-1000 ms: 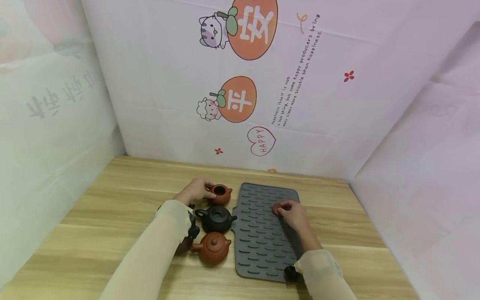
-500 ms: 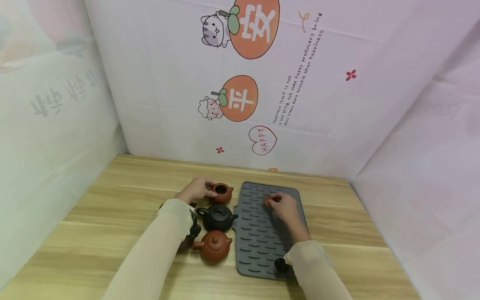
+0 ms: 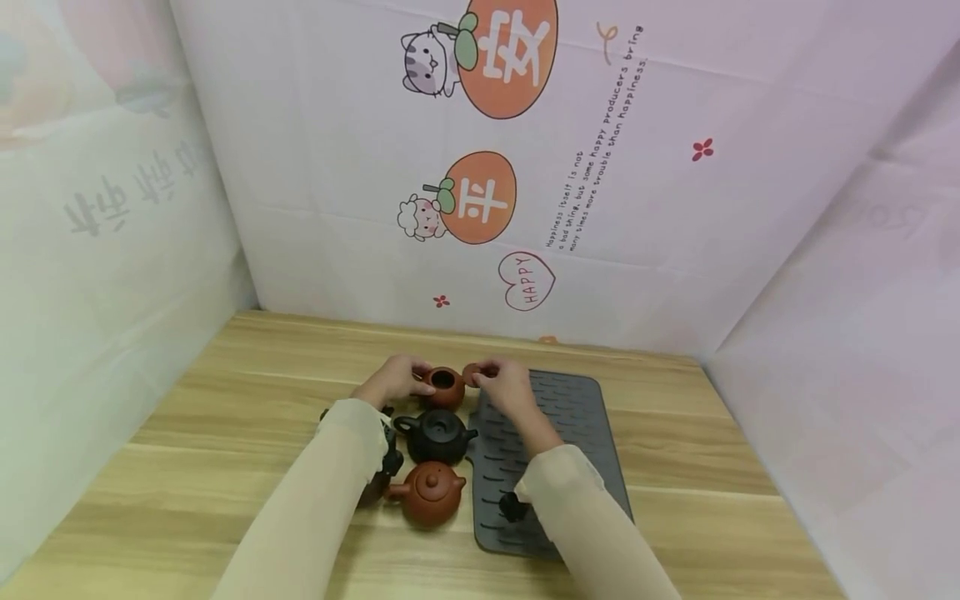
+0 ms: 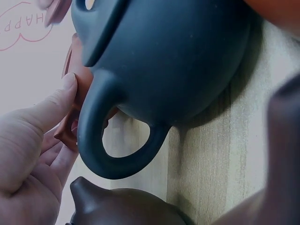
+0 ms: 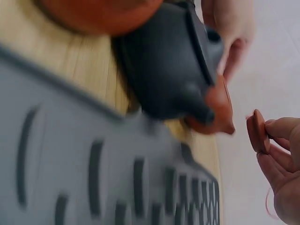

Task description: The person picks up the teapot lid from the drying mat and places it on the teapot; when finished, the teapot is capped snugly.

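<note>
The wooden table (image 3: 225, 433) carries everything, and the grey ridged mat (image 3: 577, 433) is our landmark. Just off the mat's left edge sits a column of teapots: nearest the person the lidded red-brown teapot (image 3: 427, 493), beyond it the black teapot (image 3: 437, 435), and at the far end the small open teapot (image 3: 444, 387), its mouth bare. A dark pot half hidden under the left sleeve sits further left; I can't make out more of it.

Now the change: a second ago the right hand (image 3: 504, 385) was out over the middle of the mat with the small red lid (image 3: 472, 373); it has swept left, off the mat's far-left corner, and the lid now hangs just beside the open teapot's spout, not yet over the mouth. The wrist view shows the lid (image 5: 257, 131) on edge, pinched between fingertips (image 5: 281, 127).

The left hand (image 3: 392, 379) hasn't budged, fingers curled round the open teapot's handle side, thumb (image 4: 51, 105) against the clay. By my reading, the lid is close to going back on.
</note>
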`<state>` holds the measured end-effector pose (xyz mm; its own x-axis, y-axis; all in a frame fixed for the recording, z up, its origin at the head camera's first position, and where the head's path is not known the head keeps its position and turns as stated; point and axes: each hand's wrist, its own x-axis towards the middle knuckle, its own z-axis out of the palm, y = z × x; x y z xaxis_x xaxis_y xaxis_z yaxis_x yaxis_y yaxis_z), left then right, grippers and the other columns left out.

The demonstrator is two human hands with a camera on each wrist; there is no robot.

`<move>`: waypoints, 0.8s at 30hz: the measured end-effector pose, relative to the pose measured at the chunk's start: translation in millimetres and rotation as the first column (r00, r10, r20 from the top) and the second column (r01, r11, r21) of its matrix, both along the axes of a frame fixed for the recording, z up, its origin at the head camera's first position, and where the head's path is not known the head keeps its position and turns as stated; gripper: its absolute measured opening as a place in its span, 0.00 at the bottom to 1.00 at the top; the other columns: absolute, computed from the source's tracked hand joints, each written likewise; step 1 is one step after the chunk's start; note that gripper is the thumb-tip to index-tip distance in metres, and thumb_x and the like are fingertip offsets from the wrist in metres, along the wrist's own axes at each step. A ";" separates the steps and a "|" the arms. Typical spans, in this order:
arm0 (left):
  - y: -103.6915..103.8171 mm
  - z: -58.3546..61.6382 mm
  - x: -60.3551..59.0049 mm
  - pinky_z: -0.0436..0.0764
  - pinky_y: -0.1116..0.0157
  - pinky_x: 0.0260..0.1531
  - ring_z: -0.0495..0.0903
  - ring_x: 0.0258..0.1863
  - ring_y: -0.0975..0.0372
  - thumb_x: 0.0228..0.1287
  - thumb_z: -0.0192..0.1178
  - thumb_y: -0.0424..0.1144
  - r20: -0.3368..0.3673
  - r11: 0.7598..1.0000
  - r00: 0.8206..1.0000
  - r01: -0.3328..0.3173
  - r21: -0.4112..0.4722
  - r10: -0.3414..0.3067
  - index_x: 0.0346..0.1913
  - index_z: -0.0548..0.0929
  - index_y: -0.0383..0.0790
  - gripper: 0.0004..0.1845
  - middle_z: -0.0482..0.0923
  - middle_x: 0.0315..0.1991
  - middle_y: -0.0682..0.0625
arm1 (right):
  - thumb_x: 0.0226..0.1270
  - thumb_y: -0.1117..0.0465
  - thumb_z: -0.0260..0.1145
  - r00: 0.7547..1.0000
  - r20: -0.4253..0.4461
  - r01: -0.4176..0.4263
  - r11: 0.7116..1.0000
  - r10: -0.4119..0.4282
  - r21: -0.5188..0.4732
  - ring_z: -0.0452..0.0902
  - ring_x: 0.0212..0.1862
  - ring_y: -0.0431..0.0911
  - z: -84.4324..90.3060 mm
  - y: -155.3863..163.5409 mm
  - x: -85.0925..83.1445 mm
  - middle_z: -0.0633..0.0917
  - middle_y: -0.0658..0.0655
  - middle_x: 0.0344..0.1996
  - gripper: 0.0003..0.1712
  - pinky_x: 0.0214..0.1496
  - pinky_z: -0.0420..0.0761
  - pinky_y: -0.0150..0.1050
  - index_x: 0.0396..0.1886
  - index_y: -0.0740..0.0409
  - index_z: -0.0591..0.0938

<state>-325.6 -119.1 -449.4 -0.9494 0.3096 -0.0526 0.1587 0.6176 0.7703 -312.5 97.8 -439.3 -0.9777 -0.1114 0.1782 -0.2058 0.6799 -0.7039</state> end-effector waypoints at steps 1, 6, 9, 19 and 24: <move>-0.3 -0.5 0.2 0.79 0.55 0.49 0.78 0.50 0.50 0.62 0.67 0.31 0.001 1.000 1.000 0.000 0.002 0.000 0.55 0.81 0.29 0.19 0.81 0.50 0.41 | 0.66 0.63 0.69 1.000 -0.003 -0.015 1.000 0.015 0.000 0.81 0.45 0.52 -0.3 -5.0 -0.4 0.86 0.59 0.41 0.11 0.42 0.83 0.44 0.45 0.61 0.86; -1.4 -4.2 -0.6 0.79 0.56 0.47 0.79 0.46 0.53 0.62 0.67 0.32 0.004 1.000 1.000 -0.002 0.010 0.002 0.52 0.82 0.31 0.16 0.81 0.47 0.43 | 0.66 0.63 0.69 0.998 -0.025 -0.051 0.999 0.051 0.019 0.82 0.43 0.51 -3.3 -24.7 -2.0 0.86 0.58 0.40 0.09 0.42 0.83 0.44 0.44 0.61 0.86; -1.6 -5.2 -1.3 0.79 0.57 0.47 0.79 0.47 0.54 0.62 0.67 0.32 -0.001 1.000 1.000 0.002 0.010 -0.002 0.53 0.83 0.32 0.16 0.81 0.48 0.43 | 0.66 0.63 0.69 0.997 -0.040 -0.065 0.997 0.066 0.039 0.82 0.43 0.50 -6.3 -32.8 -3.2 0.86 0.57 0.39 0.09 0.42 0.83 0.44 0.44 0.60 0.86; 1.5 -2.4 0.6 0.80 0.58 0.47 0.80 0.46 0.54 0.61 0.68 0.33 -0.017 1.000 1.000 0.016 -0.001 -0.016 0.51 0.84 0.33 0.15 0.82 0.47 0.45 | 0.68 0.61 0.68 0.997 -0.036 -0.066 0.990 0.071 0.121 0.80 0.46 0.52 -15.8 -45.1 -2.3 0.84 0.57 0.43 0.09 0.46 0.81 0.46 0.46 0.57 0.86; 2.6 -1.9 1.6 0.79 0.58 0.47 0.80 0.46 0.54 0.61 0.68 0.33 -0.025 1.000 0.999 0.023 -0.019 -0.023 0.52 0.84 0.34 0.16 0.82 0.48 0.45 | 0.68 0.60 0.67 0.998 -0.036 -0.042 0.989 0.047 0.143 0.81 0.47 0.51 -18.8 -46.4 -1.1 0.85 0.56 0.44 0.10 0.48 0.81 0.46 0.47 0.56 0.86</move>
